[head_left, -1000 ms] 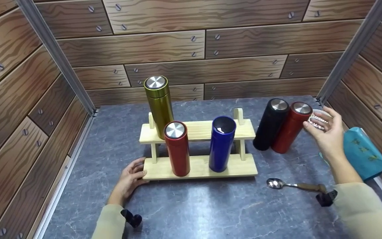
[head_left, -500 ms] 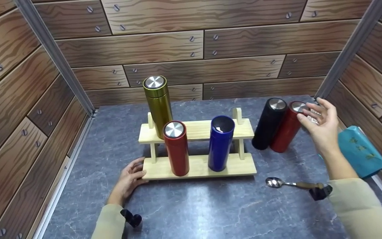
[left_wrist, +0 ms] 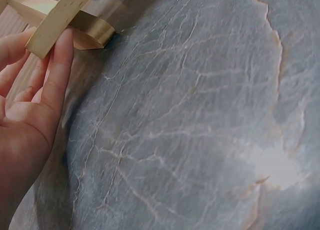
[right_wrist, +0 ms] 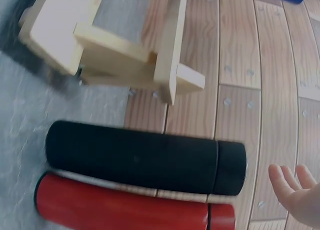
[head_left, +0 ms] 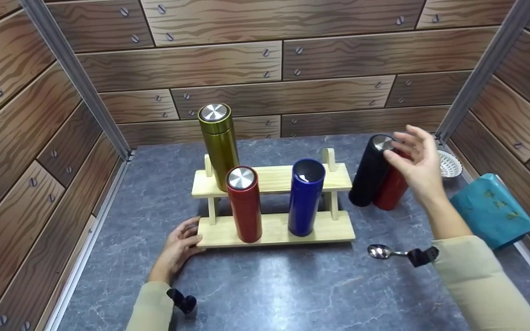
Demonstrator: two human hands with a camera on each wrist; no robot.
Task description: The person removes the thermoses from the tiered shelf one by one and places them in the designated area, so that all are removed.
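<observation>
Nearest us, the left hand [head_left: 180,248] stays planted on the grey stone table [head_left: 269,289], fingers relaxed and lightly spread, fingertips [left_wrist: 64,42] touching the left end of the wooden rack [head_left: 274,227], gripping nothing. Just right of that, the spoon [head_left: 382,252] lies on the table, its handle now hidden behind the right forearm, where a second ago it showed in full. On the rack's lower shelf stand a red flask [head_left: 244,204] and an open blue flask [head_left: 306,197], unmoved; the gold flask [head_left: 219,142] stands upright on the upper shelf behind them. And here's the change: the right hand [head_left: 414,163] has swung left from beside the white basket [head_left: 449,164], which is now uncovered, and hovers with fingers spread wide over the tops of the black flask [head_left: 368,177] and the second red flask [head_left: 390,191], holding nothing; whether a fingertip touches the black cap cannot be told. Those two stand side by side, touching, right of the rack. The teal pouch [head_left: 492,214] lies at the right edge.
</observation>
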